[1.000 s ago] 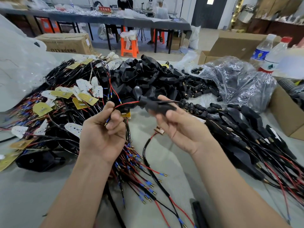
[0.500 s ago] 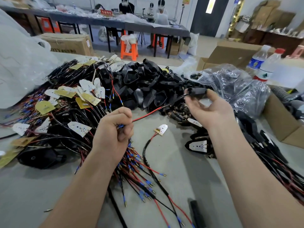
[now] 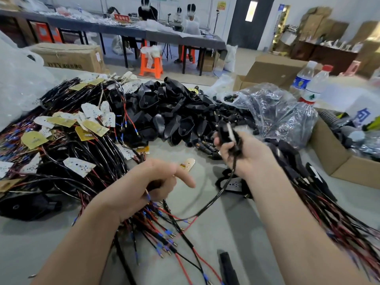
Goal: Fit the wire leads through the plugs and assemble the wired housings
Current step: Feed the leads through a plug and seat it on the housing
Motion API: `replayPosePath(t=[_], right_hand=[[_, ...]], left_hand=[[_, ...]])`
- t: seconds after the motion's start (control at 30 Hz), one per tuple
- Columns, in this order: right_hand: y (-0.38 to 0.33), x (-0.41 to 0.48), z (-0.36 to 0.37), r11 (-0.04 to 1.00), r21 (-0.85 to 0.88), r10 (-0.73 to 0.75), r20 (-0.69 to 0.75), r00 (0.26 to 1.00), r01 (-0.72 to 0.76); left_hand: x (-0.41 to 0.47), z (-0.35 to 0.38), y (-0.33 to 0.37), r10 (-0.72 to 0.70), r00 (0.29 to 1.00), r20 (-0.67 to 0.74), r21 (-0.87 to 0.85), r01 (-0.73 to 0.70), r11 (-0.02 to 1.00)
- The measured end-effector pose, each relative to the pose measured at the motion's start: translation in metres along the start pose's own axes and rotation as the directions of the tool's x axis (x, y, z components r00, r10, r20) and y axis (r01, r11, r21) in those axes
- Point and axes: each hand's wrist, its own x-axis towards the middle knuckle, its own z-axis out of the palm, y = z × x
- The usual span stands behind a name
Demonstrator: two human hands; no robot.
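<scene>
"Across the worktop's left side sprawls the wire pile (image 3: 61,153). Where's the piece being worked?"

"Near the middle. The right hand (image 3: 244,157) has its fingers wrapped round a black housing (image 3: 227,132). Its cable (image 3: 218,195) runs down-left, and the red lead end (image 3: 192,220) lies nearest the left hand (image 3: 148,182). That hand's fingers curl loosely, forefinger out. Whether it pinches anything, I can't tell."

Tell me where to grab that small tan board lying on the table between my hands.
Pinch the small tan board across its two long edges, coming down from above: it lies flat on the table, and wires seem to join its near end.
</scene>
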Motion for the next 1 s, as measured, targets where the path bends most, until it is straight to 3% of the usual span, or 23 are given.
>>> replayPosePath(t=[0.1, 0.2, 0.27, 0.33, 0.4, 0.53, 0.73, 0.77, 0.9, 1.0], right_hand=[[0.027, -0.003, 0.001, 0.988, -0.151, 0.006, -0.014, 1.000, -0.008], [0.047, -0.010, -0.001, 0.955, -0.282, -0.104, -0.024, 0.994, 0.093], [0.055, -0.017, -0.004, 0.924, -0.341, -0.159, 0.065, 0.985, 0.171], [0.061, -0.025, -0.009, 0.883, -0.421, -0.121, 0.224, 0.967, 0.208], [0.071, -0.029, -0.012, 0.853, -0.473, -0.072, 0.316, 0.946, 0.223], [0.089, -0.031, -0.012, 0.776, -0.541, -0.167, 0.318, 0.933, 0.323], [0.098, -0.031, -0.013, 0.702, -0.613, -0.278, 0.233, 0.932, 0.363], [0.100, -0.031, -0.014, 0.642, -0.657, -0.327, 0.233, 0.916, 0.396], [0.104, -0.033, -0.016, 0.197, -0.866, -0.511, 0.309, 0.802, 0.460], [0.105, -0.036, -0.016, 0.133, -0.883, -0.564, 0.306, 0.767, 0.450]], left_hand=[[0.012, 0.010, -0.003, -0.050, 0.981, -0.186, 0.077, 0.065, 0.995], [0.016, 0.012, -0.007, -0.108, 0.971, -0.214, -0.137, 0.080, 0.987], [0.016, 0.010, -0.011, -0.078, 0.954, -0.291, -0.169, 0.029, 0.985], [0.019, 0.010, -0.015, -0.069, 0.887, -0.456, -0.090, 0.032, 0.995], [0.023, 0.016, -0.018, -0.022, 0.845, -0.535, 0.002, 0.027, 1.000], [0.028, 0.023, -0.018, 0.056, 0.838, -0.542, 0.129, 0.017, 0.992], [0.031, 0.020, -0.023, 0.043, 0.845, -0.533, 0.153, 0.046, 0.987], [0.031, 0.019, -0.024, 0.045, 0.834, -0.550, 0.149, 0.045, 0.988], [0.031, 0.017, -0.029, 0.047, 0.799, -0.599, 0.113, 0.026, 0.993], [0.031, 0.017, -0.029, 0.066, 0.750, -0.659, 0.110, 0.010, 0.994]])
